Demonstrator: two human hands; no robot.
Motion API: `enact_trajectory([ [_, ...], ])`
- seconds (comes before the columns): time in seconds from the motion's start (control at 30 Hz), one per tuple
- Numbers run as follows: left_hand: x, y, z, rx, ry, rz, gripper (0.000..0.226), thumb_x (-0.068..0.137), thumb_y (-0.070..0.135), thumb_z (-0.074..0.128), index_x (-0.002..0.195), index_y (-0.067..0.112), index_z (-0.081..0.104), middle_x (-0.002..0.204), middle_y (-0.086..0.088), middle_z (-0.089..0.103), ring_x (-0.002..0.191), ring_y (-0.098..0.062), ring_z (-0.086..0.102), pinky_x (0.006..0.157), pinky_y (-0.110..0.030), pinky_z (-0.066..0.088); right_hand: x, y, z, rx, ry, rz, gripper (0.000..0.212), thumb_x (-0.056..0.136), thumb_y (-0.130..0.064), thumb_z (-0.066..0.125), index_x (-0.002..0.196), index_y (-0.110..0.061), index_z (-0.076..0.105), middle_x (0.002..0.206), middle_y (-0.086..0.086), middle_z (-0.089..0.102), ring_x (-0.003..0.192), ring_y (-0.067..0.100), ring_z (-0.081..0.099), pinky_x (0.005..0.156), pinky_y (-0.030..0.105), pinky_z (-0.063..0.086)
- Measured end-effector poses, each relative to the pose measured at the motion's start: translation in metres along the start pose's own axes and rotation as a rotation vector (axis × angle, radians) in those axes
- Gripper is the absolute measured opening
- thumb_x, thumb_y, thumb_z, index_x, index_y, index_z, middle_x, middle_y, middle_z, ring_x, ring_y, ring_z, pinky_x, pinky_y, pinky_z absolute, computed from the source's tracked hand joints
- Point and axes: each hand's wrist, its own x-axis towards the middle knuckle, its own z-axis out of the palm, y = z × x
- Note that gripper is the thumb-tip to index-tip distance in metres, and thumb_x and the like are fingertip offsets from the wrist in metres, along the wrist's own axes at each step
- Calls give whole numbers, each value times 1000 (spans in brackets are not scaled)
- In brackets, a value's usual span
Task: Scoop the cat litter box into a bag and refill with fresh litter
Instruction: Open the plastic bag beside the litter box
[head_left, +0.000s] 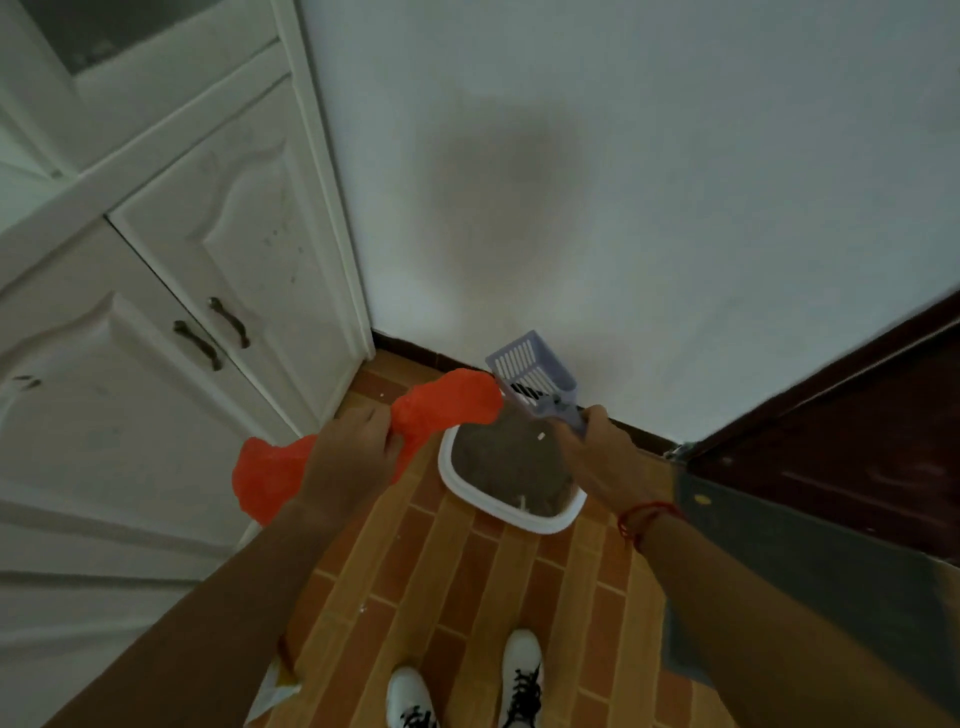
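Note:
A white litter box (470, 488) holding dark grey litter (504, 457) sits on the tiled floor by the wall. My left hand (348, 457) grips a crumpled orange plastic bag (441, 410), held above the box's left side. My right hand (597, 457) grips the handle of a lilac slotted scoop (530, 371), which points up and away over the box's far edge. The scoop's basket looks empty.
White cabinet doors (182, 322) with dark handles stand at the left. A dark wooden door (831, 431) is at the right. The white wall (571, 182) is straight ahead. My white shoes (519, 680) stand on the orange brick-pattern floor (441, 571). A light-coloured package (275, 686) lies at the lower left.

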Motion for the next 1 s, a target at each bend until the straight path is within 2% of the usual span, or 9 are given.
enact_trajectory([
  [0.13, 0, -25, 67, 5, 38, -38, 22, 90, 21, 47, 75, 7, 55, 69, -9, 53, 59, -29, 50, 60, -36, 39, 53, 26, 46, -29, -7, -60, 17, 94, -35, 58, 91, -25, 44, 76, -10, 51, 66, 11, 53, 50, 21, 32],
  [0.23, -2, -51, 138, 19, 28, -86, 23, 93, 22, 45, 82, 6, 56, 76, -10, 54, 67, -28, 52, 65, -40, 43, 102, 61, 92, -67, -17, -74, 19, 94, -35, 57, 98, -19, 48, 76, -7, 53, 66, 10, 54, 57, 26, 40],
  [0.33, -5, -78, 214, 14, 34, -127, 27, 96, 25, 42, 85, 5, 57, 80, -11, 55, 72, -29, 54, 67, -43, 44, 151, 103, 143, -75, -57, -80, 26, 91, -37, 59, 106, -17, 51, 85, -1, 61, 73, 16, 60, 67, 34, 50],
  [0.43, -11, -102, 284, 56, 73, -107, 25, 94, 22, 45, 82, 4, 57, 76, -12, 57, 71, -31, 56, 68, -38, 38, 196, 146, 197, -59, -23, -104, 28, 89, -35, 61, 110, -19, 53, 93, -1, 63, 79, 15, 60, 70, 30, 50],
  [0.53, -15, -126, 347, 36, 67, -103, 24, 95, 24, 46, 83, 6, 55, 77, -10, 56, 70, -28, 54, 68, -35, 33, 237, 184, 246, -109, 46, -122, 15, 91, -27, 60, 98, -17, 51, 83, 1, 61, 67, 9, 54, 57, 21, 38],
  [0.6, -18, -142, 386, 17, 66, -118, 25, 97, 27, 46, 87, 7, 57, 80, -8, 57, 74, -26, 53, 71, -35, 37, 264, 205, 278, -118, 75, -149, 13, 93, -26, 58, 95, -17, 49, 75, -3, 56, 62, 5, 50, 51, 18, 32],
  [0.73, -24, -174, 459, 15, 100, -95, 23, 96, 26, 48, 89, 6, 57, 83, -9, 56, 77, -28, 53, 71, -42, 45, 317, 239, 342, -98, 45, -183, 13, 96, -24, 55, 94, -15, 47, 72, -6, 50, 60, 2, 47, 50, 17, 31],
  [0.87, -25, -205, 519, 56, 124, -97, 21, 96, 25, 50, 89, 6, 56, 82, -9, 55, 76, -29, 52, 70, -44, 44, 364, 262, 393, -88, 40, -213, 9, 94, -19, 53, 94, -12, 47, 73, -4, 48, 62, 5, 45, 51, 18, 31],
  [1.0, -24, -227, 551, 64, 157, -78, 22, 96, 25, 49, 85, 7, 54, 79, -8, 53, 72, -28, 50, 68, -46, 44, 392, 272, 420, -89, 50, -206, 10, 92, -20, 52, 94, -11, 50, 74, -3, 48, 73, 17, 54, 54, 23, 32],
])
